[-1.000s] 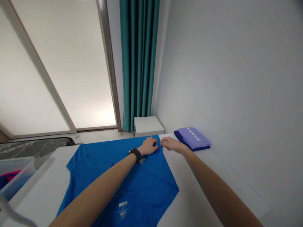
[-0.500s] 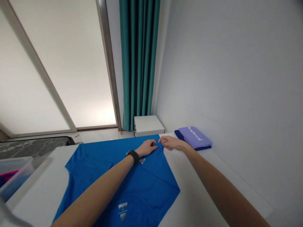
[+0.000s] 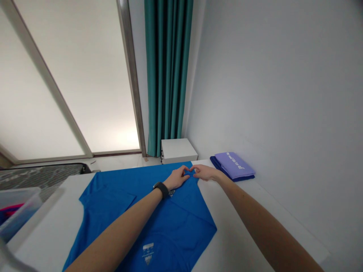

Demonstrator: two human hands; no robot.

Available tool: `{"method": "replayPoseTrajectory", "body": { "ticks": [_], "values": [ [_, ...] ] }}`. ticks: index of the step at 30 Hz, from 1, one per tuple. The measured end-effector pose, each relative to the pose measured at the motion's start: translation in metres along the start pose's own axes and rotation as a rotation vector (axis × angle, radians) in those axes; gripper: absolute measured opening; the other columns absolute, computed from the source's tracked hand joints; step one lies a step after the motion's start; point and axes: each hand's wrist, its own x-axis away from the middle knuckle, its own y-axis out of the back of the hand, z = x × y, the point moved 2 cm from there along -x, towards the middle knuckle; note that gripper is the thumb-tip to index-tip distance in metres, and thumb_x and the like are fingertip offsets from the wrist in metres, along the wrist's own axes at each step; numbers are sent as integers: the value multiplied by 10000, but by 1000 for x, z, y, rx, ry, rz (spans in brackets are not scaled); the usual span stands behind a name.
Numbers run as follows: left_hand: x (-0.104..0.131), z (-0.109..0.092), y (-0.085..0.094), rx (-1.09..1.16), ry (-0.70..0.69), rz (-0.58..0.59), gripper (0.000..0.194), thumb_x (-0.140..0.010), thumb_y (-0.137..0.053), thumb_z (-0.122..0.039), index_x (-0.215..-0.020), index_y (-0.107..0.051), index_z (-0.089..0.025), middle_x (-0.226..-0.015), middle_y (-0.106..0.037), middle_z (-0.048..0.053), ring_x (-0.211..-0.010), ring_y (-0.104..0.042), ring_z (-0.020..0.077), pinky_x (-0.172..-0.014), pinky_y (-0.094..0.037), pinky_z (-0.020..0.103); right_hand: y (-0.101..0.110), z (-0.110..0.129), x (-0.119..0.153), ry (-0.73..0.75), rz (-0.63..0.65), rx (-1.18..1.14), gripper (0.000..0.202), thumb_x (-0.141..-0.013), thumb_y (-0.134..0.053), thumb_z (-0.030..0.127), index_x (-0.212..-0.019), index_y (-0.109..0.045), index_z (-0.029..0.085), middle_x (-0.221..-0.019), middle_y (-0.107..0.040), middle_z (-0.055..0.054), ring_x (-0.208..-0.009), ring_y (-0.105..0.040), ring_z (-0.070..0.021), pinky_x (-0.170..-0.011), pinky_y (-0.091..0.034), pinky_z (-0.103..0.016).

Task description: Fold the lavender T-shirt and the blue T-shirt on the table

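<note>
Left hand (image 3: 176,179) and right hand (image 3: 206,172), fingers narrowed, pinch the far-right edge of the blue short-sleeved fabric shirt (image 3: 183,221) on the flat white surface (image 3: 225,215).

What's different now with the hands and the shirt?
The right hand slid a little left, so it now nearly meets the left hand at the far edge of the blue shirt. The shirt stayed spread out; the purple bundle stayed put.

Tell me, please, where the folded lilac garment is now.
In the head view, the folded lilac garment lies right of the right hand, on a folded navy cloth on the white table, near the wall.
</note>
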Motion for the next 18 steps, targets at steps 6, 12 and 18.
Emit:
{"method": "replayPoseTrajectory", "body": {
  "ticks": [6,12,18],
  "values": [
    [3,-2,-2,-16,-32,-17,271,-880,-515,-235,-1145,-551,-190,-778,-641,3,-766,-626,192,-709,-451,280,-13,4,9,14,-229,215,294,-859,-537,171,-1144,-597,211,-924,-672,-47,-863,-612,-195,-708,-396,-258],
    [5,-6,-1,-48,-59,-41,251,-886,-505,-212,-1129,-558,-187,-823,-650,17,-778,-622,187,-752,-467,292,-32,5,17,-79,-395,344,251,-927,-490,260,-1166,-565,248,-1185,-623,-90,-1028,-603,-241,-784,-415,-314],
    [33,-23,18,-327,-171,-70,232,-908,-475,-214,-1107,-594,-201,-1094,-623,79,-1053,-559,242,-921,-431,400,-32,10,25,-131,-518,401,215,-964,-444,315,-1115,-569,227,-1104,-636,-66,-918,-621,-193,-759,-433,-287]
  ]
}}
